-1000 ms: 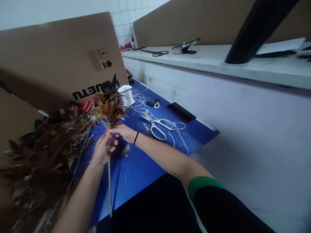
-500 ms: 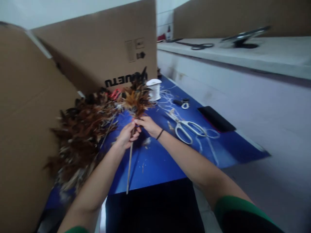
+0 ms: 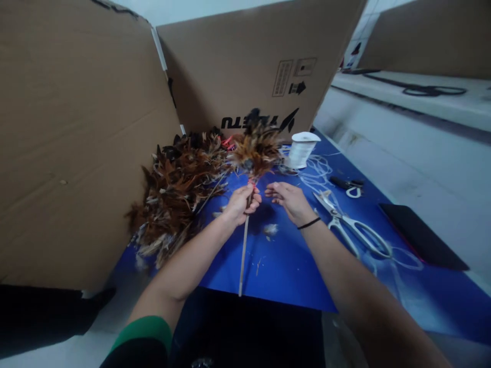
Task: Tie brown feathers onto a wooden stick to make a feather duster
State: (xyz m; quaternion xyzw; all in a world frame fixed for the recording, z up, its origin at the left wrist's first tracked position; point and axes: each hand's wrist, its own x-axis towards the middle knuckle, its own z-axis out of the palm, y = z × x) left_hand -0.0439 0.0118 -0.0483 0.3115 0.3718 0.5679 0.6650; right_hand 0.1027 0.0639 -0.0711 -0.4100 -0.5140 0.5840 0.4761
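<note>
My left hand [image 3: 243, 203] is closed round the stick of a feather duster [image 3: 258, 153], just below its brown and black feathers. A bit of pink-red binding [image 3: 251, 182] shows at the neck, above my fingers. The thin handle [image 3: 244, 255] points down toward the table's front edge. My right hand [image 3: 288, 200] hovers just right of the neck, apart from it, fingers loosely bent with nothing visible in them. A large pile of brown feathers [image 3: 172, 189] lies to the left of my left hand.
On the blue table [image 3: 291, 271] at right lie silver scissors [image 3: 351, 225], a black phone-like slab [image 3: 424, 236], a dark small tool [image 3: 347, 185] and loose clear strands [image 3: 316, 171]. A white spool [image 3: 303, 150] stands behind. Cardboard panels [image 3: 215, 66] wall the back and left. Black scissors [image 3: 433, 90] rest on a ledge.
My right hand has let go of the duster's neck and moved a little to the right. My left hand keeps its grip. The camera view has swung left.
</note>
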